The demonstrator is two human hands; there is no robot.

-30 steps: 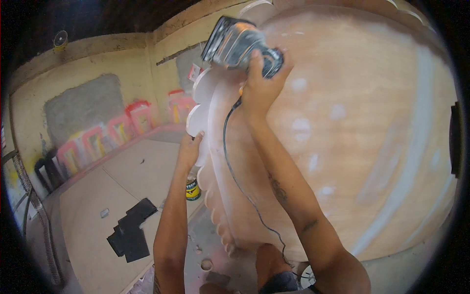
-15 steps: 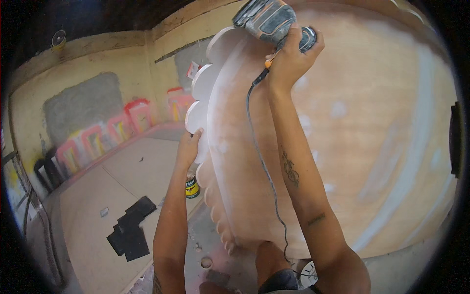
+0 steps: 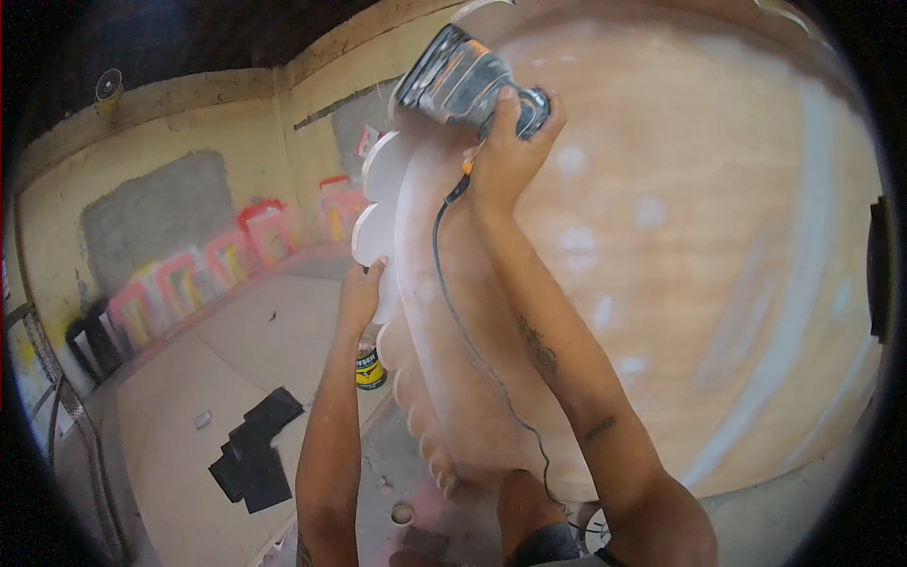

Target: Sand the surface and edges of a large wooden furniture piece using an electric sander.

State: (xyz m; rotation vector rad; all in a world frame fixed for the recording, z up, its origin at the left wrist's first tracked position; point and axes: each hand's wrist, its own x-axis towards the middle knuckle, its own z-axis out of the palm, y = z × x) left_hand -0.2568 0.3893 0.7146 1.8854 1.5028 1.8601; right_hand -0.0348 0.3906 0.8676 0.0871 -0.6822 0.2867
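A large curved wooden panel with pale filler patches fills the right half, its left border a whitish scalloped edge. My right hand is closed around the body of a dusty grey electric sander with orange trim. The sander's wide head lies over the upper part of the scalloped edge; its sanding face is turned away from view. A dark power cord hangs from the tool across the panel. My left hand grips the scalloped edge lower down, thumb on the face and fingers partly hidden.
A dark can with a yellow label stands beside my left forearm. Black sheets lie overlapping on the brown board at left. A white round fan-like thing is near my knee. Paint-marked yellow walls rise behind.
My right hand and the sander have moved left and slightly down along the panel's scalloped border, and the cord swung left with them. My left hand keeps its hold on the edge.
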